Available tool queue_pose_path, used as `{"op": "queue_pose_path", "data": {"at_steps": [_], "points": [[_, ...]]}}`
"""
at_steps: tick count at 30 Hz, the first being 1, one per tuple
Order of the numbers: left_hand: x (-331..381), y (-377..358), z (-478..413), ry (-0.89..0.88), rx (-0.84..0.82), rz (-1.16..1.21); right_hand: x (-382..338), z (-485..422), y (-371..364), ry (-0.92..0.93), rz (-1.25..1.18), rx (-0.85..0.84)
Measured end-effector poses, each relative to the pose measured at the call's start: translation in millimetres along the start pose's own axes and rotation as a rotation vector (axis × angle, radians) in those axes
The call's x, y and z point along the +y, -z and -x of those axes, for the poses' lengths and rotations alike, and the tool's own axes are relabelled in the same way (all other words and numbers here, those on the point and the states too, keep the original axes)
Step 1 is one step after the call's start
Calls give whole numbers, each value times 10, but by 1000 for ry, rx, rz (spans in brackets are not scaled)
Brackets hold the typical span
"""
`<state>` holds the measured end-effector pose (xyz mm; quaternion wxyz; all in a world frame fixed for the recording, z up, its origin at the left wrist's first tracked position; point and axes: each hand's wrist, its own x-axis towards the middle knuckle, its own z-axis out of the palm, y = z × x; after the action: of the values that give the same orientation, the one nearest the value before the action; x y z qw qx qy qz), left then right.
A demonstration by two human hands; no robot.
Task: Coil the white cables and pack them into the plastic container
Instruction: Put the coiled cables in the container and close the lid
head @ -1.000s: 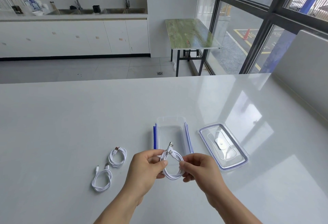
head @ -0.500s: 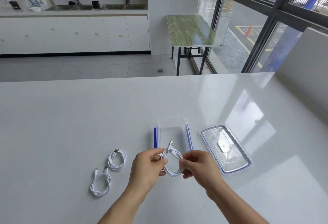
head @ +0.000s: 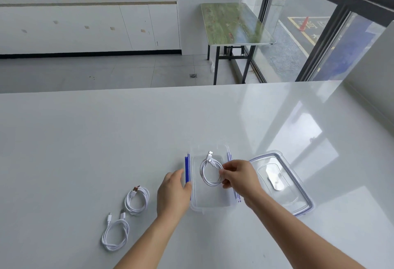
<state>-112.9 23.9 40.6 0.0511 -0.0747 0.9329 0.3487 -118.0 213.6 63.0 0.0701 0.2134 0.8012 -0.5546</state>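
Your right hand [head: 238,176] pinches a coiled white cable [head: 202,171] between thumb and curled fingertips, holding it over the open plastic container [head: 213,208] near the middle of the white counter [head: 85,140]. The coil hangs to the left of that hand, above the far half of the container, with its USB plug pointing away from you; whether the loop touches the container floor cannot be told. Your left hand [head: 172,194] is relaxed and grips nothing, its fingers lying against the container's left wall beside the blue latch [head: 187,170].

Left of that hand, two more coiled cables lie on the counter: one [head: 136,211] just beside your left wrist, the other [head: 115,246] nearer to you and further left. The clear lid [head: 283,192] with its blue seal rests flat to the right of the container, partly behind your right forearm. Across the floor at the far side stand white cabinets [head: 85,30] with sinks, and a green-topped table [head: 232,23] sits by the windows at far right.
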Motion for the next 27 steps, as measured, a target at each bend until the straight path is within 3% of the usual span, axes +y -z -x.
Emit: {"op": "queue_pose_path", "data": {"at_steps": [11, 19, 27], "points": [[-27, -136, -106, -45, -38, 43, -90, -467, -304, 176, 643, 62], [-36, -150, -112, -45, -46, 51, -136, -647, -493, 113, 863, -34], [-79, -154, -124, -47, -63, 94, -215, -715, -560, 192, 1056, -97]]}}
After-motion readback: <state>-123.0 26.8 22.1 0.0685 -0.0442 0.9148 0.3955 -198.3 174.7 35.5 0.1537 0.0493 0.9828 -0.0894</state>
